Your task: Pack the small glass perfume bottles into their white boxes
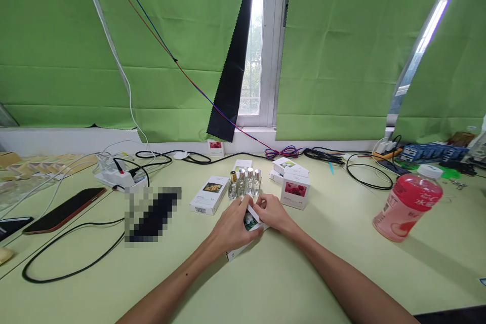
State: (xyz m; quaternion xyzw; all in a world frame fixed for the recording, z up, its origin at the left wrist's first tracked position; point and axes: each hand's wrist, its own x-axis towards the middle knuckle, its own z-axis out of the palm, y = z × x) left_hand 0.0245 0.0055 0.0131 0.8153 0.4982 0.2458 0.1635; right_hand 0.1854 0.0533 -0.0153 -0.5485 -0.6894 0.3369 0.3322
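Observation:
My left hand [236, 224] is wrapped round a small white carton [250, 220] with a green and white picture, pressing it near the table. At the carton's far end, the fingers of my right hand [271, 211] are closed on its top flap. Just beyond my hands stand several small glass bottles [243, 185] with gold and silver caps. A flat white box [210, 194] with a yellow flower picture lies to their left. On the right sits a cube-shaped white box [295, 190] with a red flower picture.
A pink drink bottle [408, 205] stands at the right. Behind the cube box lie more white cartons [288, 167]. Black cables [322, 155] run along the wall. At the left are a power strip [121, 177], a phone [66, 210] and a looped cable [56, 279].

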